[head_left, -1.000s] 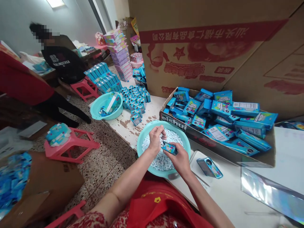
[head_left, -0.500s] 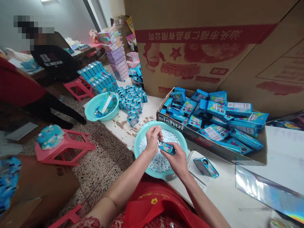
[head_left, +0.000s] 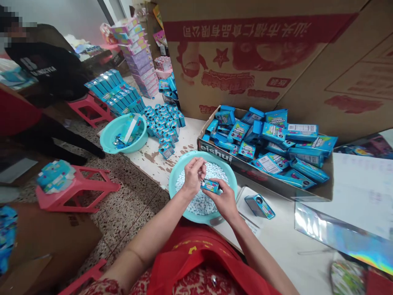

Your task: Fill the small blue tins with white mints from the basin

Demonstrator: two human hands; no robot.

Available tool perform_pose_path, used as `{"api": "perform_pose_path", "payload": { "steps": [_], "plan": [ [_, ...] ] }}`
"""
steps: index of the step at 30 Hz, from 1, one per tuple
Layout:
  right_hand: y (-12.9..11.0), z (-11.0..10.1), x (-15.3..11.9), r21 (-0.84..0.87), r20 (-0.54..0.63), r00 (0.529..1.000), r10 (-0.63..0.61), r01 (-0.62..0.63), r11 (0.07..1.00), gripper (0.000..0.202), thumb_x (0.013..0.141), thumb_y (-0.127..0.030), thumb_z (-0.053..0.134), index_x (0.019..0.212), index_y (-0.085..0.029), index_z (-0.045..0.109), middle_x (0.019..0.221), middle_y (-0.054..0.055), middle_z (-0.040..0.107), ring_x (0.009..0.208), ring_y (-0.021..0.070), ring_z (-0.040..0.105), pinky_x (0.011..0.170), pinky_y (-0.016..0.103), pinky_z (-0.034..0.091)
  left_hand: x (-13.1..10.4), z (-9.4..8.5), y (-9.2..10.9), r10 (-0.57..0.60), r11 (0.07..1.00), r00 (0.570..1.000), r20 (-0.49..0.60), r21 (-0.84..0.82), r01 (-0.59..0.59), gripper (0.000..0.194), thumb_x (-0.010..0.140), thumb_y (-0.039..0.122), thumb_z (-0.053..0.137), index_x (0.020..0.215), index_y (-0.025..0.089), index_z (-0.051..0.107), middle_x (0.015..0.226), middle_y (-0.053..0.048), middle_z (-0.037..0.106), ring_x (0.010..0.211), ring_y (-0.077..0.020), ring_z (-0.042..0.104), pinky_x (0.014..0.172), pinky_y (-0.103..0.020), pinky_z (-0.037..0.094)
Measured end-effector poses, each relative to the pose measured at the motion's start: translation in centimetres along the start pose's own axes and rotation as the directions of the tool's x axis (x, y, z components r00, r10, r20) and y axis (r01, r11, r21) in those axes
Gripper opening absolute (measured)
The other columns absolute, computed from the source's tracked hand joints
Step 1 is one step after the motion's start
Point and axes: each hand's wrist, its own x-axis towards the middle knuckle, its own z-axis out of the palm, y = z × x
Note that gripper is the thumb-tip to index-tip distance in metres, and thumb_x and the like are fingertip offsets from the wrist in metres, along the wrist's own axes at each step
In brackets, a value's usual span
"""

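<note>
My right hand (head_left: 225, 199) holds a small blue printed candy box (head_left: 210, 185) on its side, its open end facing left. Close against that end, the curled fingers of my left hand (head_left: 194, 175) are pinched together. A small white spot shows by their tips, but what they hold is hidden. Both hands are over a turquoise basin (head_left: 174, 172) full of small white candy pellets (head_left: 201, 205). To the right, a blue box with a round dark hole (head_left: 259, 205) stands on a white scale-like plate (head_left: 244, 194).
An open carton (head_left: 328, 188) heaped with blue boxes stands behind right, before a large cardboard wall (head_left: 227, 78). Further left are grouped small boxes (head_left: 164, 121), a second basin (head_left: 106, 139) and a red stool (head_left: 82, 186). Two people are at the left. A shiny strip (head_left: 344, 237) lies right.
The view has shifted slightly, so the scene sits further left and higher. My left fingers stay at the box's open end; my right hand still holds the box.
</note>
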Motion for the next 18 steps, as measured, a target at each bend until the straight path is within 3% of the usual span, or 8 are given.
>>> {"api": "perform_pose_path", "payload": {
  "steps": [4, 7, 8, 10, 12, 15, 17, 18],
  "plan": [
    [0.4, -0.3, -0.3, 0.108, -0.042, 0.999, 0.029, -0.024, 0.994, 0.041, 0.063, -0.045, 0.076, 0.094, -0.02, 0.065, 0.093, 0.006, 0.068, 0.086, 0.0236, 0.063, 0.081, 0.037, 0.049, 0.8, -0.8, 0.7, 0.036, 0.999, 0.995, -0.088, -0.003, -0.037, 0.03, 0.071, 0.044, 0.067, 0.069, 0.016, 0.055, 0.049, 0.005, 0.046, 0.039, -0.0046, 0.037, 0.038, -0.018, 0.022],
    [1.0, -0.2, -0.2, 0.126, -0.042, 0.998, 0.047, -0.041, 0.991, 0.041, 0.061, -0.044, 0.076, 0.092, -0.019, 0.065, 0.092, 0.006, 0.068, 0.086, 0.0239, 0.063, 0.081, 0.038, 0.05, 1.2, -2.5, -0.7, -0.018, 0.994, 0.979, -0.205, 0.106, 0.04, 0.029, 0.069, 0.044, 0.064, 0.068, 0.017, 0.055, 0.049, 0.004, 0.046, 0.041, -0.0067, 0.041, 0.041, -0.019, 0.028],
    [1.0, -0.3, -0.2, 0.13, -0.037, 0.998, 0.046, -0.041, 0.991, 0.04, 0.062, -0.043, 0.076, 0.092, -0.019, 0.065, 0.093, 0.006, 0.068, 0.087, 0.0239, 0.063, 0.082, 0.038, 0.05, 1.2, -3.2, -1.4, -0.036, 0.983, 0.978, -0.207, 0.168, 0.072, 0.028, 0.07, 0.043, 0.063, 0.069, 0.017, 0.056, 0.051, 0.003, 0.05, 0.046, -0.0089, 0.047, 0.046, -0.02, 0.034],
    [0.8, -0.8, -0.5, 0.149, -0.034, 0.998, 0.047, -0.042, 0.988, 0.04, 0.063, -0.042, 0.076, 0.094, -0.02, 0.065, 0.095, 0.006, 0.068, 0.088, 0.0238, 0.063, 0.081, 0.038, 0.05, 1.1, -4.9, -2.9, -0.058, 0.934, 0.993, -0.106, 0.345, 0.092, 0.023, 0.07, 0.04, 0.063, 0.073, 0.017, 0.061, 0.067, -0.003, 0.062, 0.069, -0.0163, 0.061, 0.065, -0.027, 0.046],
    [0.1, -2.0, -1.4, 0.17, -0.047, 0.997, 0.058, -0.049, 0.984, 0.041, 0.063, -0.043, 0.076, 0.095, -0.021, 0.064, 0.095, 0.006, 0.068, 0.087, 0.0237, 0.064, 0.079, 0.037, 0.051, 0.9, -6.6, -4.2, -0.066, 0.82, 0.997, 0.039, 0.572, 0.033, 0.017, 0.069, 0.034, 0.065, 0.079, 0.019, 0.065, 0.093, -0.006, 0.068, 0.099, -0.0235, 0.06, 0.089, -0.036, 0.044],
    [-1.2, -5.6, -3.9, 0.148, -0.174, 0.981, 0.082, -0.056, 0.987, 0.042, 0.062, -0.044, 0.076, 0.095, -0.021, 0.064, 0.093, 0.006, 0.068, 0.081, 0.0229, 0.064, 0.074, 0.037, 0.053, 0.6, -8.4, -5.8, -0.039, 0.511, 0.991, 0.125, 0.855, -0.088, 0.02, 0.072, 0.027, 0.064, 0.091, 0.023, 0.065, 0.113, -0.006, 0.064, 0.115, -0.0267, 0.052, 0.103, -0.042, 0.034],
    [-1.3, -8.7, -6.0, 0.071, -0.367, 0.925, 0.103, -0.082, 0.994, 0.043, 0.063, -0.046, 0.076, 0.095, -0.02, 0.063, 0.089, 0.005, 0.067, 0.077, 0.0216, 0.063, 0.071, 0.036, 0.053, 0.4, -8.8, -7.0, -0.036, 0.31, 0.977, 0.208, 0.932, -0.187, 0.024, 0.078, 0.028, 0.06, 0.101, 0.023, 0.063, 0.117, -0.007, 0.061, 0.117, -0.0268, 0.05, 0.104, -0.042, 0.033],
    [-0.9, -10.3, -7.1, 0.021, -0.482, 0.87, 0.104, -0.108, 0.994, 0.044, 0.063, -0.046, 0.076, 0.095, -0.02, 0.062, 0.087, 0.004, 0.066, 0.076, 0.0209, 0.062, 0.071, 0.035, 0.052, 0.3, -8.7, -7.6, -0.06, 0.238, 0.961, 0.27, 0.939, -0.249, 0.027, 0.081, 0.03, 0.058, 0.107, 0.023, 0.061, 0.119, -0.007, 0.06, 0.118, -0.0266, 0.049, 0.103, -0.042, 0.033]
  ]
}}
